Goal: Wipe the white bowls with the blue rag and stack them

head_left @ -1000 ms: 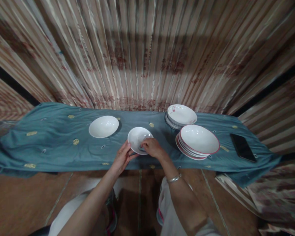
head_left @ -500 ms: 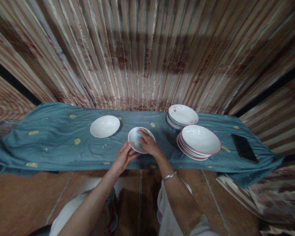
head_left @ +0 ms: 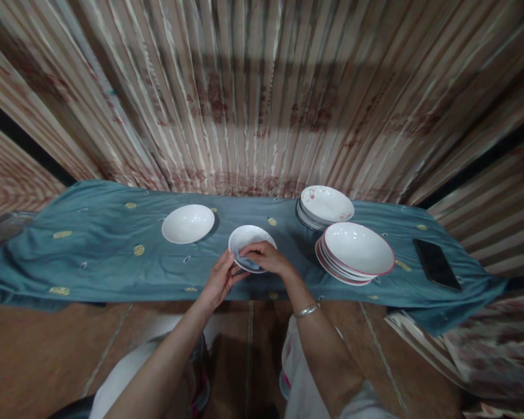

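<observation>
A small white bowl [head_left: 250, 234] is tilted slightly in front of me, over the near half of the cloth-covered table. My left hand [head_left: 219, 278] grips its left rim, thumb at the edge and fingers underneath. Inside the bowl, my right hand [head_left: 265, 256] presses a pale blue wiping cloth [head_left: 247, 261] against the near inner wall; the fingers partly hide the cloth, and its exact shape is blurred. To the left, apart from both hands, a white bowl [head_left: 188, 224] stands on the table.
Right of my hands are a stack of red-rimmed bowls [head_left: 356, 250] and, behind it, a stack of flower-patterned dishes [head_left: 326, 203]. A black phone [head_left: 436, 265] lies at the right end of the teal tablecloth [head_left: 100, 250]. Behind the table hangs a pleated curtain [head_left: 253, 105].
My right hand has moved the blue cloth from the far inner side of the bowl down to its near side. My left hand keeps its hold on the rim.
</observation>
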Demonstrator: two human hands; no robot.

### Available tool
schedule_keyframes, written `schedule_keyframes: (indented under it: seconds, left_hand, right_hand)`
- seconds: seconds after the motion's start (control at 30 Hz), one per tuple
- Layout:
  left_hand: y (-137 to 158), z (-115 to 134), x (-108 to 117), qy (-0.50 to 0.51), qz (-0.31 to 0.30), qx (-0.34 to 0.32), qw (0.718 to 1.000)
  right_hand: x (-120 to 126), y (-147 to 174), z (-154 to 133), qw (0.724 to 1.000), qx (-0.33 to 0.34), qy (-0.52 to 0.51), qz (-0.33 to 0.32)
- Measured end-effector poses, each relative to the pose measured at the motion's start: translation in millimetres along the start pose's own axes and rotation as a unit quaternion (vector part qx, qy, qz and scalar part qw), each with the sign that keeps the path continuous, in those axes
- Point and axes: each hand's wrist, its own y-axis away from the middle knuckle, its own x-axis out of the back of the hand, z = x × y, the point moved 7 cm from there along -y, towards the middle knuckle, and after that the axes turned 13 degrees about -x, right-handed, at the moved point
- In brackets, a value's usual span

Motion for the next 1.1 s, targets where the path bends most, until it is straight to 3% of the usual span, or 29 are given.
schedule_keyframes:
  seconds: [0.13,0.27,0.47,0.57,0.73,0.93,1.1]
  left_hand:
    - [-1,-1,2,0.004,0.003,0.001,1.0]
    - [-2,-2,3,0.002,0.0,0.001,1.0]
    - [-2,-2,3,-0.008,-0.001,0.001,1.0]
    - [-1,-1,2,-0.008,0.002,-0.001,1.0]
    - [0,0,0,-0.009,-0.008,-0.003,1.0]
    - [0,-2,2,-0.007,-0.01,-0.004,1.0]
    - [-1,-3,3,-0.008,0.002,-0.004,1.0]
  right_hand:
    - [5,6,-4,0.986,-0.028,0.15,0.059]
    - [6,11,-9,0.945,-0.058,0.297,0.123]
    - [12,12,-9,0.899,-0.107,0.36,0.226]
    - [14,12,-12,0.898,-0.084,0.345,0.26]
    - [19,9,-10,0.924,-0.015,0.249,0.29]
    - [19,-5,-3,0.955,0.045,0.115,0.269]
    - [10,-12,-11,0.976,0.078,0.011,0.204]
